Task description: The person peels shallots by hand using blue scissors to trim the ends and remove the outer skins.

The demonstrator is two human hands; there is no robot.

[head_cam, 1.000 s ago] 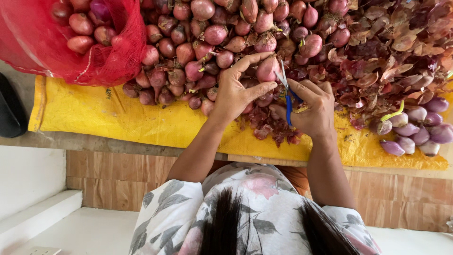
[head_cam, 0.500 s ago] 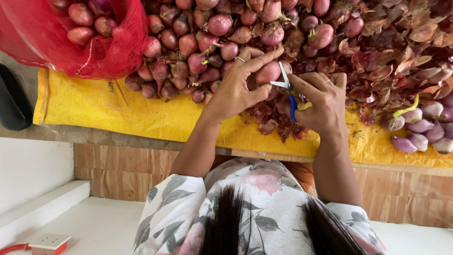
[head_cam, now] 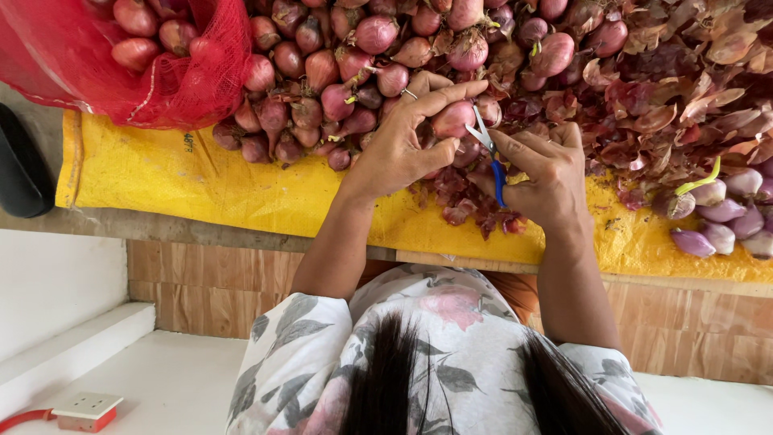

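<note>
Far left: red mesh sack bulging with shallots, slumped on a yellow sheet spread over the worktop. Beside it, a loose heap of unpeeled shallots running across the top of the view. At centre, left hand, fingers curled around a single pink shallot, held just above the sheet at the edge of the heap. Just right of that, small scissors with blue handles, blades touching the held shallot. Right hand closed around those handles. Below both hands, scraps of skin scattered on the sheet. Further right, a mound of dry purple peelings. Far right, a few peeled pale purple shallots lying together on the sheet.
</note>
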